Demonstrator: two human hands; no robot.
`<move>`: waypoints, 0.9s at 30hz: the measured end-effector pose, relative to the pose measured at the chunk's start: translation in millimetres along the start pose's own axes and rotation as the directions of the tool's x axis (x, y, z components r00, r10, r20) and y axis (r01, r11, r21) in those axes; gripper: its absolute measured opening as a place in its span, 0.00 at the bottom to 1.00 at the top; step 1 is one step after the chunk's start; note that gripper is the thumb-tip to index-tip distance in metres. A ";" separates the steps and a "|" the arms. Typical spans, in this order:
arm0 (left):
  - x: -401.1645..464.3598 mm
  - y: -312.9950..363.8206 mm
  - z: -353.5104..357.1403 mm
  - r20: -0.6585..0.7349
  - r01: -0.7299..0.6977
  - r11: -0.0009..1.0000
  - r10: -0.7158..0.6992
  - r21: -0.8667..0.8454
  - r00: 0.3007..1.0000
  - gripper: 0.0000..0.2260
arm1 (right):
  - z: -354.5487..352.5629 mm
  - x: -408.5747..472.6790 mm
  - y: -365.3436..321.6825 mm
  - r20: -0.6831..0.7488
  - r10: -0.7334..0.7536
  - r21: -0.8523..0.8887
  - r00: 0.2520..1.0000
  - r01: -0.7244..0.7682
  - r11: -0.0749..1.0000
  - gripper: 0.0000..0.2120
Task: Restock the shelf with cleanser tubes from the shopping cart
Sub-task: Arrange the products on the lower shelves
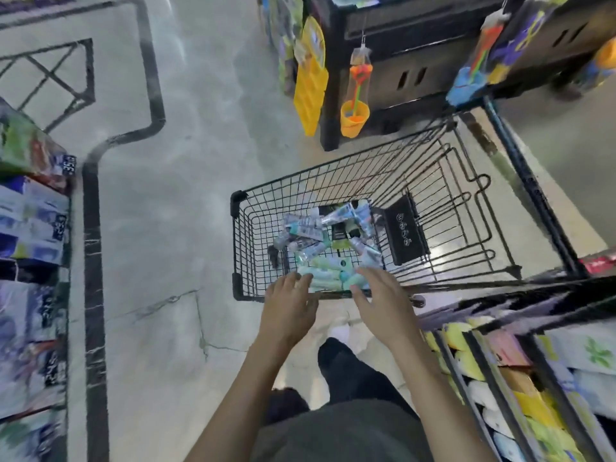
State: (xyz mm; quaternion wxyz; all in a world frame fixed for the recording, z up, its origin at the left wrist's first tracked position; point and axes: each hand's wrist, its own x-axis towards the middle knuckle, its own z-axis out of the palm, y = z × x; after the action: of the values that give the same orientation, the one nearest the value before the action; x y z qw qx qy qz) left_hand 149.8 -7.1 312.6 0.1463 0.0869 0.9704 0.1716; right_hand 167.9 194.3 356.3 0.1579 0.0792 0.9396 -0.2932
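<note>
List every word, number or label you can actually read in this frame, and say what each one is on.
Nothing reads with certainty.
Price tags on the left shelf edge: digits, upside down, too blurred to quote.
Black flap in the shopping cart: white marks, not legible.
Tubes in the cart: print too small and blurred.
Packages on the left shelf: print smeared.
Left hand and right hand: no text.
</note>
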 end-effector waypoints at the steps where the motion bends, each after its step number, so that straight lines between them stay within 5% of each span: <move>1: 11.4 -0.7 3.6 0.005 0.025 1.000 -0.024 -0.012 1.000 0.19 | -1.5 16.9 2.8 0.030 -0.009 -0.005 0.999 0.010 1.000 0.21; 15: 159.2 -45.6 136.5 0.386 0.401 0.905 -0.324 -0.138 0.864 0.22 | 99.9 219.3 88.0 0.396 0.058 -0.155 0.916 0.005 0.988 0.19; 27: 257.4 -144.1 295.3 0.459 0.450 0.893 -0.394 -0.015 0.796 0.24 | 251.0 334.9 180.8 0.471 0.120 -0.275 0.874 0.016 0.961 0.28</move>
State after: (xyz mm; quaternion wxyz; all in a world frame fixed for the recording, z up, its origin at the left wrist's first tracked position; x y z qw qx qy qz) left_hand -17.1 6.6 -69.7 0.4032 -0.1044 0.8931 0.1699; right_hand -39.6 215.9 -49.0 0.4048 0.0065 0.8988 -0.1683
